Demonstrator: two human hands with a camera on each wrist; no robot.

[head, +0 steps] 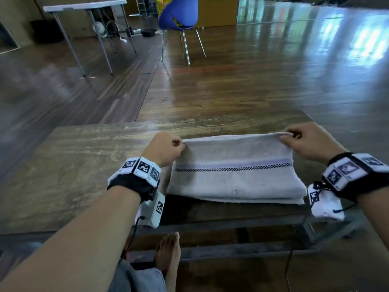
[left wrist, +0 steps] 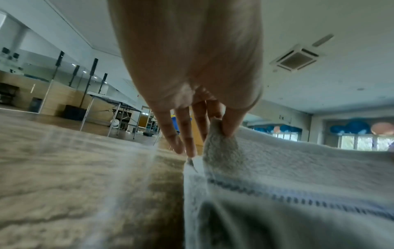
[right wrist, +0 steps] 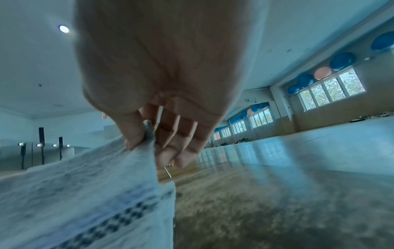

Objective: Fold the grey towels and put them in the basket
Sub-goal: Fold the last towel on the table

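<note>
Both hands held the far edge of the grey towel [head: 233,165] on the counter [head: 73,165] in the head view: left hand [head: 163,148] and right hand [head: 309,142], each pinching a corner. To fold well, both corners should travel level. From the left wrist, thumb and finger closed on cloth; from the right wrist, likewise. No basket showed near the counter
</note>
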